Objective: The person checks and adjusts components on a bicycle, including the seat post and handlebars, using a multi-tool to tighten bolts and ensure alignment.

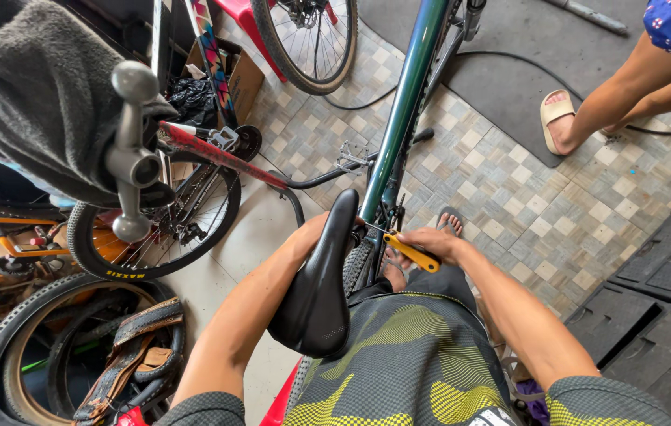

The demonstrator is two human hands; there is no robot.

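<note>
**Yellow-handled tool at the seat post, saddle steadied from the left**

Seen from above, astride or just behind a green-framed bicycle (pixel 406 95) whose top tube runs away toward the far middle. Right hand (pixel 430 241) wrapped around a yellow-handled tool (pixel 414 254), fingers (pixel 422 234) closed over the handle, tool tip pointing left into the spot just under the nose of the black saddle (pixel 321 288), where frame and seat post meet. Held low and close there, judging by the angle, to reach a fitting below the saddle; the fitting itself hidden by saddle and hand.

Left hand (pixel 313 229) pressed against the left flank of the saddle, near its nose, apparently bracing it so it stays put while the tool bears on it. Fingers hidden behind the saddle, so cannot tell whether curled round or lying flat.

Below the saddle, a rear tyre (pixel 357 264) just showing, and a sandalled foot (pixel 450 223) planted on the patterned tiled floor (pixel 509 197) to the right of the frame, for balance.

Left of the scene: a second bicycle's rear wheel (pixel 154 229) with chain and red stay, a stack of loose tyres (pixel 59 347) near left, and a grey cloth (pixel 28 87) draped over a stand at far left. Far right, another person's leg (pixel 611 99) and pale sandal on a dark mat, well apart from the work.
</note>
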